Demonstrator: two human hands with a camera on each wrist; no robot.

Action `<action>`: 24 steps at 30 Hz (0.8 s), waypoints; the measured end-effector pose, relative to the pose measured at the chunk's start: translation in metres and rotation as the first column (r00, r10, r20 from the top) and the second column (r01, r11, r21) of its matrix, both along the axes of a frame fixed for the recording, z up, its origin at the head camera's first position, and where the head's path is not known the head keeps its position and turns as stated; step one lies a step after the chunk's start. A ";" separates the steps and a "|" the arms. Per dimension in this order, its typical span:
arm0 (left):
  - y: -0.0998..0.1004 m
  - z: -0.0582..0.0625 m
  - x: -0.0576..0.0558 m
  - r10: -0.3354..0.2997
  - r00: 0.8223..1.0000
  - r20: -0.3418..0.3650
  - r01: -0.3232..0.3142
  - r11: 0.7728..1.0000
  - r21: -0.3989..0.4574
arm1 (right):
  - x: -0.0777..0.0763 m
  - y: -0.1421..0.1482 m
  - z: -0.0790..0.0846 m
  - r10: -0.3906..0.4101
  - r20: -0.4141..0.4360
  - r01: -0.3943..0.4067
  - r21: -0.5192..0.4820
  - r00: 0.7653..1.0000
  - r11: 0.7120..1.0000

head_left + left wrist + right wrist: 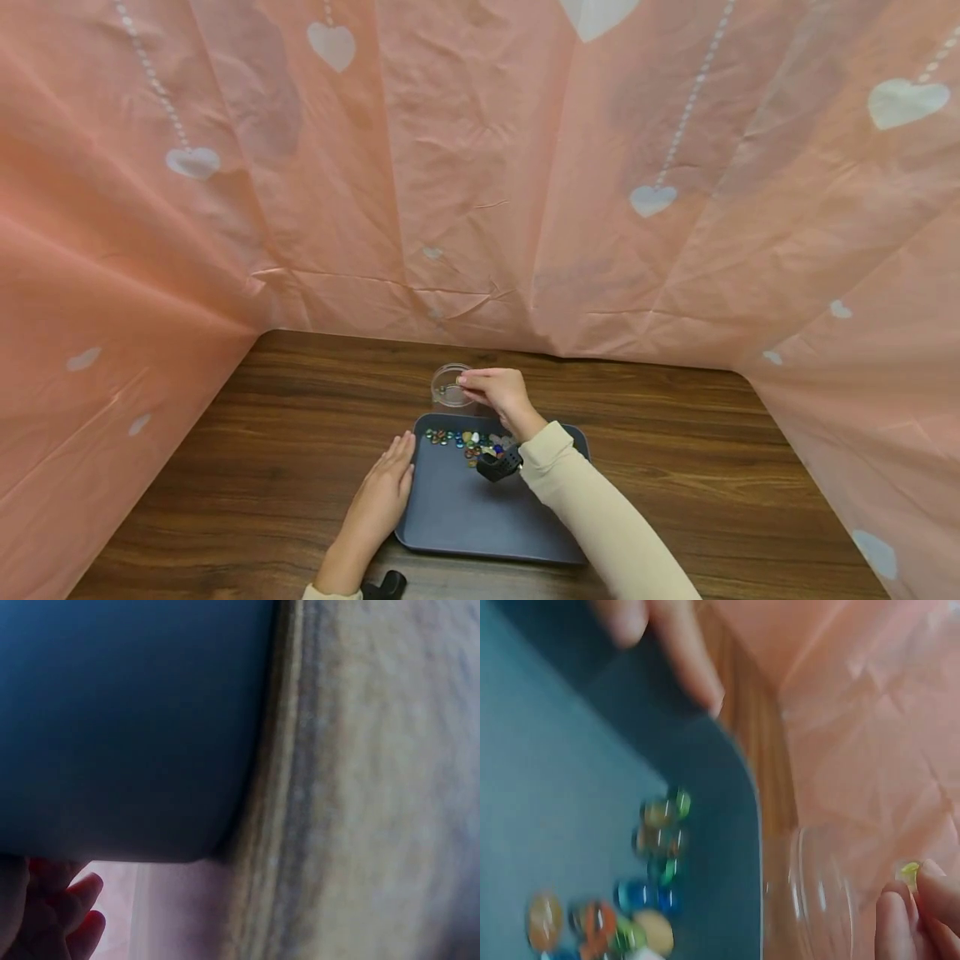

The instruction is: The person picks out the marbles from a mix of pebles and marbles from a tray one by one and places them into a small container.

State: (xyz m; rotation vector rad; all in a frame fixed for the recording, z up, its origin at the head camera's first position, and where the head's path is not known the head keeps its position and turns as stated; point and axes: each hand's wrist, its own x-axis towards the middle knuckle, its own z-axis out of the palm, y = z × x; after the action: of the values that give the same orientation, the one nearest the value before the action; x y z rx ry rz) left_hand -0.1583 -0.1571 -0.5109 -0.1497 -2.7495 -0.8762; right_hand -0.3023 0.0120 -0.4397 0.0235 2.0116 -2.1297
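My right hand (501,393) pinches a small clear glass marble (909,873) with a yellow-green swirl between thumb and fingertips, right over the round clear dish (435,392). A few small marbles (442,390) lie in that dish. Below the right wrist, a grey-blue rectangular tray (480,517) holds a cluster of glass marbles (459,437) in several colours along its far side; the right wrist partly covers them. With fingers straight, my left hand (381,492) rests against the tray's left rim, and its fingertips show by the tray wall in the right wrist view.
The dish stands just beyond the tray's far edge on a brown wood-grain table (690,475). A pink curtain with white hearts (480,167) closes off the back and both sides. Black wrist straps (498,463) sit on the arms.
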 end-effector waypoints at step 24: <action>-0.001 -0.001 -0.001 0.000 1.000 -0.019 0.000 1.000 -0.006 | -0.011 -0.015 -0.003 0.360 -0.463 0.171 0.773 0.810 0.611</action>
State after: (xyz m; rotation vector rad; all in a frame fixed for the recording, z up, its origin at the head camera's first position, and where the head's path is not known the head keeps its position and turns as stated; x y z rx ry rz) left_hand -0.1592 -0.1580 -0.5122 -0.1587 -2.7345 -0.8623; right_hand -0.3134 -0.0027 -0.4427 -0.6772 3.0668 -1.0231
